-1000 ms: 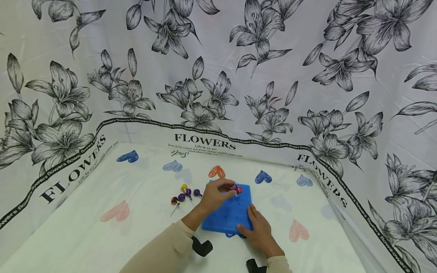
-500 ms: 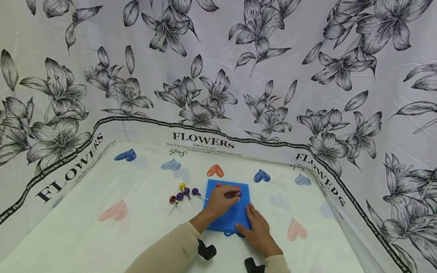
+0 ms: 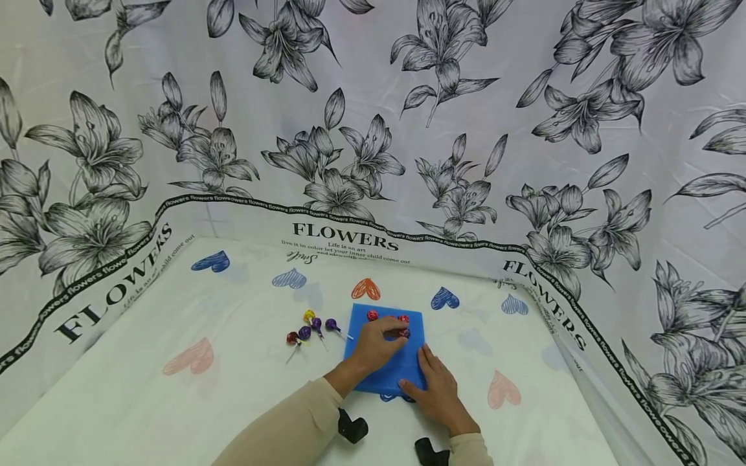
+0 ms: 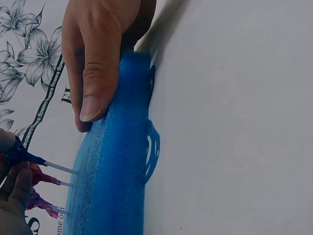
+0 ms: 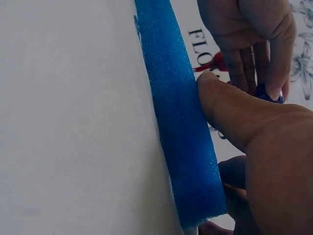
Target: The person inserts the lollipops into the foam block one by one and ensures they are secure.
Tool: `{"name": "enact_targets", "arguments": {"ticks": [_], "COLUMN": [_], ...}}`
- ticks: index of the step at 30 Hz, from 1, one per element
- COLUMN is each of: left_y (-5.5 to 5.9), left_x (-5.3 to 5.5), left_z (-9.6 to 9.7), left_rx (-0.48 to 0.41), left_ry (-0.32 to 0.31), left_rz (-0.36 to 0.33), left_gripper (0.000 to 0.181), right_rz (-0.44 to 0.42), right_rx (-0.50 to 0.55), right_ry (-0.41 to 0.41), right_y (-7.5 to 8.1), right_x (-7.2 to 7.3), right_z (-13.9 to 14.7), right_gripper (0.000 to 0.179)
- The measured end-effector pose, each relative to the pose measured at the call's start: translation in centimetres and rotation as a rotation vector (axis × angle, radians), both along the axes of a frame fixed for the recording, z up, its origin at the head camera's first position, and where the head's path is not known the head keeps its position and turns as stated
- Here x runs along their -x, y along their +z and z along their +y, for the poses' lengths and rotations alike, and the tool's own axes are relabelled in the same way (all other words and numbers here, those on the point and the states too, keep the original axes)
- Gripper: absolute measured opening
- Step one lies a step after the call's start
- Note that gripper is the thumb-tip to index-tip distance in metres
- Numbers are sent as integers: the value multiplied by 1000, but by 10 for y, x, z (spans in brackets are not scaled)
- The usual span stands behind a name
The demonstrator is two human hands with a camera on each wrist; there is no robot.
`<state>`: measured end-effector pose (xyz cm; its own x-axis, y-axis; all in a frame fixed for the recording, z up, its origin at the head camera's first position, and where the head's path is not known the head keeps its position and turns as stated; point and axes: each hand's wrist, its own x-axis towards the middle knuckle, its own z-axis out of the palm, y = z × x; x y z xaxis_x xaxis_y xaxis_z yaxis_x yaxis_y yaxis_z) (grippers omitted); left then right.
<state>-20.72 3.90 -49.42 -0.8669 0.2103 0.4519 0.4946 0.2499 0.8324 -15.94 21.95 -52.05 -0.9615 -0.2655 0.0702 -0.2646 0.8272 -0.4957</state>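
Note:
My left hand (image 3: 375, 343) pinches a purple-wrapped lollipop (image 3: 406, 333) over the blue foam block (image 3: 387, 378). In the left wrist view, this lollipop (image 4: 17, 151) has its white stick reaching the block's face. Beside it, two more lollipops, one a red lollipop (image 4: 41, 175) and one a pink lollipop (image 4: 41, 201), stand with their sticks at the foam. From the head, two red lollipops (image 3: 372, 315) show near the block's far edge. My right hand (image 3: 440, 391) rests against the block's right near corner, its thumb (image 5: 222, 105) pressing the foam; nothing else is in it.
Left of the block, several loose lollipops lie on the cloth, among them a yellow one (image 3: 309, 316) and a red-brown one (image 3: 292, 338). One purple lollipop (image 3: 331, 324) points its stick at the block. A flower-print curtain (image 3: 344, 155) rises behind.
My left hand has shifted slightly right and nearer, bringing the purple lollipop down to the foam, just in front of a red one. My right hand stays on the block.

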Motion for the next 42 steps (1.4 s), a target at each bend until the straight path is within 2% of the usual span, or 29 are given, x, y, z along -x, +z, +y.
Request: {"name": "enact_targets", "arguments": {"ticks": [5,12,19,27,34,42], "left_y": [0,1,2,-4,-9,-9], "left_x": [0,0,-2,-3,-1,2], "left_z": [2,3,3,5,7,9], "left_rx": [27,21,66,112,106,145], "left_ry": [21,10,32,38,26,55], "left_rz": [-24,-15,-29,-60,-51,-29], "left_gripper": [28,27,27,28,27,27], "right_rz": [-12,-26,-31,-40,-43,-47], "right_rx": [3,13,10,17,21,14], "right_ry": [-8,-13,-24,-38,-43,-46], "right_y": [2,6,3,3,5,5], "right_x": [-1,-5,-5,-6,-7,-6], "right_z": [-2,-5,-5,-6,-7,-7], "right_gripper": [87,88,86,86,87,87]}}
